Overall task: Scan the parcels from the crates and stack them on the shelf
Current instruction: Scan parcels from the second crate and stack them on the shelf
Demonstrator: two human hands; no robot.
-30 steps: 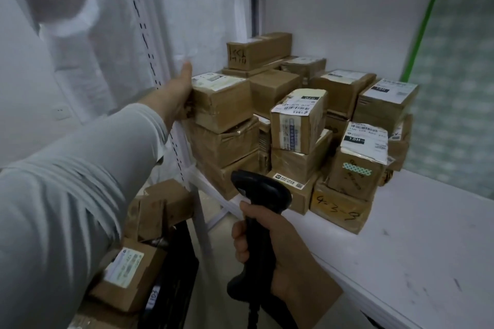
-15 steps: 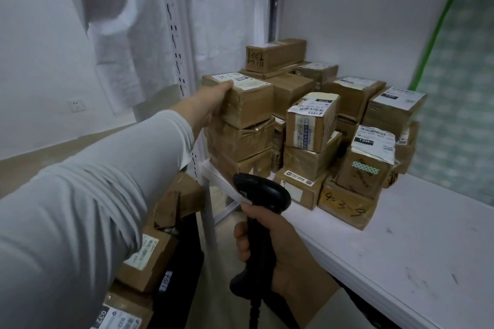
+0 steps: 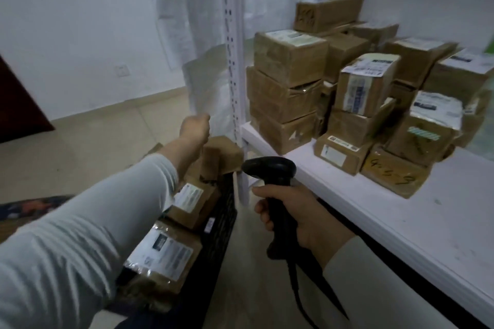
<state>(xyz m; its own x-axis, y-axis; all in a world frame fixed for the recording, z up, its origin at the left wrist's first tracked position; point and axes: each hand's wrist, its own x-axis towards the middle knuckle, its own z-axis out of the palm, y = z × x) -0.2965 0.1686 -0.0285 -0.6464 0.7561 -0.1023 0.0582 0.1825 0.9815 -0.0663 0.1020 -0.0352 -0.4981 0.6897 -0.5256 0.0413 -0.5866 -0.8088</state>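
My right hand (image 3: 294, 216) is wrapped round the grip of the black barcode scanner (image 3: 270, 169). Beside it, the black crate (image 3: 222, 224) holds parcels. The nearest parcel (image 3: 163, 251) shows a white label too blurred to read. My left hand (image 3: 195, 128) hangs over the crate's far end, too blurred to tell how its fingers lie. I judge the next move is to grasp a crate parcel, label up, and scan it. Beyond, stacked parcels (image 3: 288, 88) fill the left end of the shelf (image 3: 401, 224). The handwriting on the front box (image 3: 395, 172) is illegible.
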